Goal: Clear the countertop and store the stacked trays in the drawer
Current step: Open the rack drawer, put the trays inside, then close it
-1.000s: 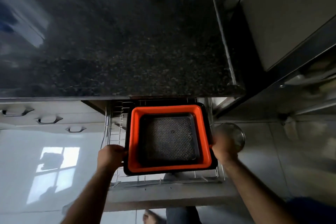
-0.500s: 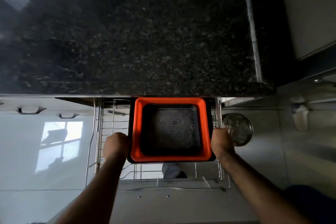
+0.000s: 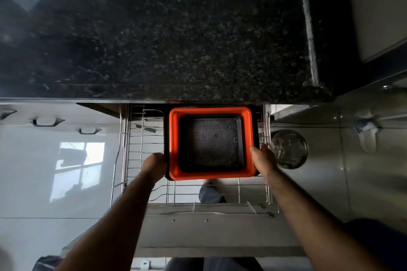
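Observation:
The stacked trays sit low inside the pulled-out wire drawer [image 3: 141, 154]: an orange tray [image 3: 174, 143] nested in a black tray, with a dark patterned tray [image 3: 214, 142] inside it. The stack's far edge lies under the countertop [image 3: 154, 39] lip. My left hand [image 3: 155, 164] grips the stack's near left corner. My right hand [image 3: 263, 158] holds the near right side, fingers along the orange rim.
The drawer's white front panel [image 3: 209, 231] stands between me and the rack. A round steel vessel [image 3: 289, 149] lies on the floor right of the drawer. Closed drawers with dark handles [image 3: 47, 121] are to the left. A dark appliance edge [image 3: 308, 28] borders the counter's right.
The stacked trays have moved farther back and down into the wire drawer, toward the counter's underside. Both hands stayed on the stack's near corners, and the view has closed in.

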The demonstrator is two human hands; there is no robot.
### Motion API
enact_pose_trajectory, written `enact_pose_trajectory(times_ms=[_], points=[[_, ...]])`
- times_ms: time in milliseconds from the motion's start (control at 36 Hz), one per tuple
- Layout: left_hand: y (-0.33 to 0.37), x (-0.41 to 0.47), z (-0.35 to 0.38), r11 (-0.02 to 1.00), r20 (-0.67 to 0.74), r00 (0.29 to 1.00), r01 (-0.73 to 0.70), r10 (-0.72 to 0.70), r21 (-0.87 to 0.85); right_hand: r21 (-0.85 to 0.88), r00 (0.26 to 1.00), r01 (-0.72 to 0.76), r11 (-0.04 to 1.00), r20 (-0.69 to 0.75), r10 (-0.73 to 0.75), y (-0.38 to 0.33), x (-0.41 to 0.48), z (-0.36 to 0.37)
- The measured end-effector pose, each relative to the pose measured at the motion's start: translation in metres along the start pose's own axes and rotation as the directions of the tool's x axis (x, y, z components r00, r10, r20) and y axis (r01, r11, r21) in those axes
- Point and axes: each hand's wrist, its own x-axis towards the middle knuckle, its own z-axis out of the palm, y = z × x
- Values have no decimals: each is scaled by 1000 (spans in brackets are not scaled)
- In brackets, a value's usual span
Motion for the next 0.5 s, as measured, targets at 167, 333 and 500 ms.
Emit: enact_pose_trajectory(times_ms=[167, 333, 500], points=[[-29, -48, -27, 985, -181, 982, -82, 53, -155, 148, 993, 112, 983, -57, -105, 12, -49, -29], [-74, -122, -52, 980, -337, 941, -64, -4, -189, 109, 929, 217, 970, -328, -171, 47, -130, -78], [-130, -189, -46, 945, -626, 750, -6, -213, -328, 40, 779, 158, 987, -619, -99, 115, -193, -87]])
